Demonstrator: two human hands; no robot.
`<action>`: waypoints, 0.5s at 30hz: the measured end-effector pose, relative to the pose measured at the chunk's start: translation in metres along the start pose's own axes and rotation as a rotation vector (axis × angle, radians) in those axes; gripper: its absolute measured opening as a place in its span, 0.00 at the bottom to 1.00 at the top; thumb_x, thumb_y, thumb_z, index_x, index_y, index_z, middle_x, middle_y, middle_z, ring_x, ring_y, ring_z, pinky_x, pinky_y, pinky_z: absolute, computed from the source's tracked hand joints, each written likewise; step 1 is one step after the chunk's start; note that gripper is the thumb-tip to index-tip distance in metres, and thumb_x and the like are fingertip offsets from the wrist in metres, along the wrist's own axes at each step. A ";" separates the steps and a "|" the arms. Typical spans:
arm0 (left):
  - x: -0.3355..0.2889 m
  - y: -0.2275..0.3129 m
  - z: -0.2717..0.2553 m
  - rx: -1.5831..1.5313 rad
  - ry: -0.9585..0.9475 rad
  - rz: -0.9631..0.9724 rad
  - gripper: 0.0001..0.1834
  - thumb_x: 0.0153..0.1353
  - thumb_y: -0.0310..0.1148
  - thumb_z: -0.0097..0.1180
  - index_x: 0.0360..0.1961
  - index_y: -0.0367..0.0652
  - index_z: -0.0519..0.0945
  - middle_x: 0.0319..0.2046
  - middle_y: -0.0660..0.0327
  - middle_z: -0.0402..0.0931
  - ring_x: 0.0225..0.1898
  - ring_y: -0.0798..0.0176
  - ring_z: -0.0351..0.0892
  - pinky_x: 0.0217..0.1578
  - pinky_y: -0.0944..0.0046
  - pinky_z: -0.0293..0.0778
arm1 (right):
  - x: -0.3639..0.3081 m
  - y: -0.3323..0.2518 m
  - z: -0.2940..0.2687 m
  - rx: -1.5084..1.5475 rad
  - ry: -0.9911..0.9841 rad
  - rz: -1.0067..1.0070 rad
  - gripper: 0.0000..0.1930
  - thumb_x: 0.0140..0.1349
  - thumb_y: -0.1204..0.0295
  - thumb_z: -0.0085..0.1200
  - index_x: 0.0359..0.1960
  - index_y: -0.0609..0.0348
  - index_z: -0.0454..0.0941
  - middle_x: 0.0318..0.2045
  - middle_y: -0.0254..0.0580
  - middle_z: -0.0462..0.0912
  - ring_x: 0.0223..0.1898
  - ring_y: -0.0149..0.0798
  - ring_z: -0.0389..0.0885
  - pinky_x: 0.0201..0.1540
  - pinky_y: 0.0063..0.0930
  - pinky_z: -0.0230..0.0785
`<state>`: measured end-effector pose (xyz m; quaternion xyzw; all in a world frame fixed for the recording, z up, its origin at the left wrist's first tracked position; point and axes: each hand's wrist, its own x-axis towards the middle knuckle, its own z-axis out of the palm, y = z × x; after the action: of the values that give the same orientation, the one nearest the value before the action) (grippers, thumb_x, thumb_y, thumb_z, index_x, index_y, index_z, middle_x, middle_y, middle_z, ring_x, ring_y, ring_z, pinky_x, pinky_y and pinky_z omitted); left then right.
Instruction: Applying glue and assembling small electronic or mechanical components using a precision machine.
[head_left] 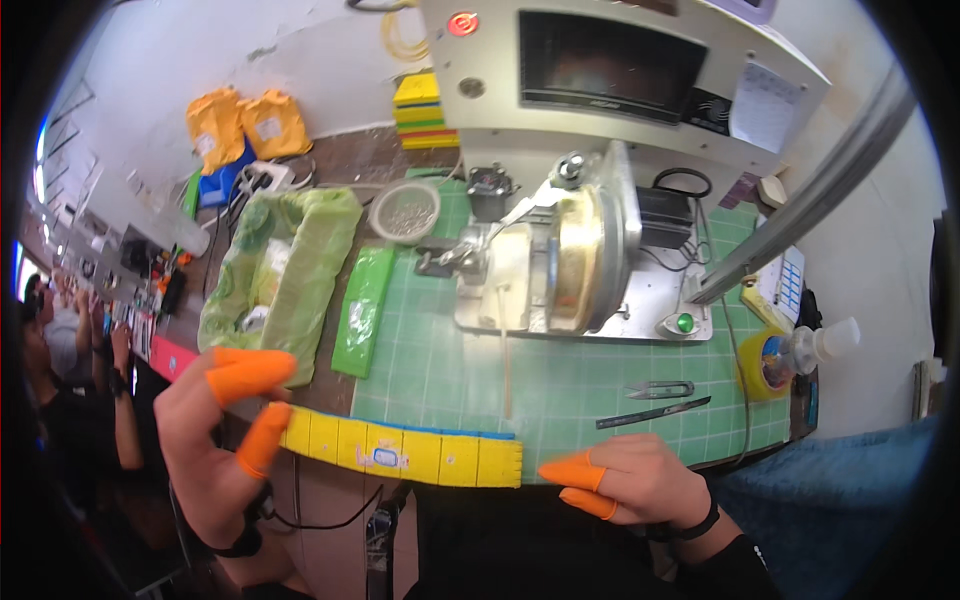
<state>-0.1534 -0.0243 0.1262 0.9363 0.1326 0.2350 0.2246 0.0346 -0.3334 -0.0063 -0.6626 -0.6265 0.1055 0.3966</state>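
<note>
A long yellow strip (420, 455), divided into blocks with a blue layer along its far edge, lies at the near edge of the green cutting mat (560, 395). My left hand (215, 420) is at the strip's left end, its thumb tip beside that end. Orange finger cots cover its thumb and index finger, which are spread apart. Just past the strip's right end is my right hand (640, 480), also in orange finger cots. Its fingers are stretched out with a small gap between the tips, and nothing shows in them.
Behind the mat's middle stands a machine with a reel (580, 260) and a screen (610, 65). A bin lined with a green bag (325, 260), a green packet (365, 310) and a round dish (405, 212) are left. Thread snips (660, 390), a dark blade (652, 412) and a bottle (770, 360) lie right.
</note>
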 end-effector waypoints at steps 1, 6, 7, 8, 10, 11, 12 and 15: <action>0.007 -0.003 -0.003 0.054 0.024 0.030 0.16 0.54 0.25 0.71 0.44 0.32 0.85 0.36 0.51 0.83 0.33 0.57 0.83 0.37 0.62 0.75 | -0.008 0.002 -0.001 -0.026 -0.005 0.020 0.15 0.68 0.67 0.65 0.54 0.51 0.85 0.33 0.36 0.85 0.28 0.41 0.83 0.29 0.34 0.75; 0.043 -0.047 0.028 0.243 0.040 0.028 0.11 0.58 0.22 0.67 0.43 0.33 0.83 0.35 0.55 0.81 0.29 0.61 0.76 0.36 0.61 0.71 | -0.035 0.015 0.029 0.078 0.032 0.092 0.08 0.70 0.63 0.62 0.41 0.53 0.85 0.26 0.38 0.82 0.25 0.46 0.81 0.26 0.36 0.72; 0.047 -0.061 0.032 0.250 0.031 -0.007 0.10 0.59 0.22 0.67 0.43 0.34 0.83 0.34 0.56 0.80 0.28 0.62 0.75 0.35 0.61 0.70 | -0.038 0.019 0.039 0.180 0.062 0.026 0.10 0.71 0.62 0.61 0.35 0.54 0.83 0.24 0.40 0.80 0.24 0.47 0.80 0.24 0.37 0.70; 0.057 -0.074 0.041 0.221 0.015 0.043 0.10 0.59 0.22 0.67 0.43 0.34 0.83 0.34 0.56 0.80 0.28 0.62 0.75 0.35 0.61 0.70 | -0.044 0.022 0.045 0.150 0.101 0.060 0.10 0.71 0.62 0.61 0.35 0.54 0.83 0.24 0.40 0.80 0.24 0.47 0.80 0.24 0.37 0.70; 0.075 -0.099 0.057 0.209 -0.021 -0.043 0.09 0.60 0.21 0.65 0.43 0.35 0.82 0.35 0.58 0.81 0.25 0.63 0.73 0.32 0.61 0.70 | -0.052 0.029 0.058 0.165 0.044 0.021 0.17 0.71 0.63 0.63 0.26 0.55 0.75 0.20 0.39 0.73 0.21 0.47 0.76 0.22 0.39 0.65; 0.092 -0.109 0.065 0.199 -0.029 -0.016 0.09 0.60 0.21 0.65 0.43 0.35 0.82 0.35 0.58 0.81 0.25 0.63 0.73 0.32 0.61 0.70 | -0.054 0.029 0.061 0.151 0.066 0.035 0.17 0.71 0.63 0.63 0.26 0.55 0.75 0.20 0.39 0.73 0.21 0.47 0.76 0.22 0.39 0.65; 0.107 -0.119 0.073 0.238 -0.073 -0.021 0.09 0.61 0.22 0.65 0.43 0.36 0.83 0.36 0.58 0.82 0.25 0.63 0.73 0.33 0.61 0.70 | -0.056 0.029 0.063 0.148 0.120 0.022 0.20 0.71 0.63 0.63 0.23 0.56 0.70 0.19 0.39 0.70 0.20 0.48 0.74 0.22 0.39 0.64; 0.139 -0.125 0.103 0.301 -0.139 -0.026 0.09 0.59 0.23 0.66 0.42 0.38 0.83 0.38 0.56 0.84 0.29 0.58 0.76 0.38 0.58 0.72 | -0.056 0.029 0.064 0.152 0.208 0.029 0.23 0.71 0.64 0.62 0.20 0.56 0.66 0.17 0.41 0.68 0.19 0.49 0.72 0.20 0.40 0.62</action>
<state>-0.0010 0.0959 0.0372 0.9716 0.1625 0.1444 0.0933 0.0043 -0.3567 -0.0876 -0.6471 -0.5624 0.0893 0.5068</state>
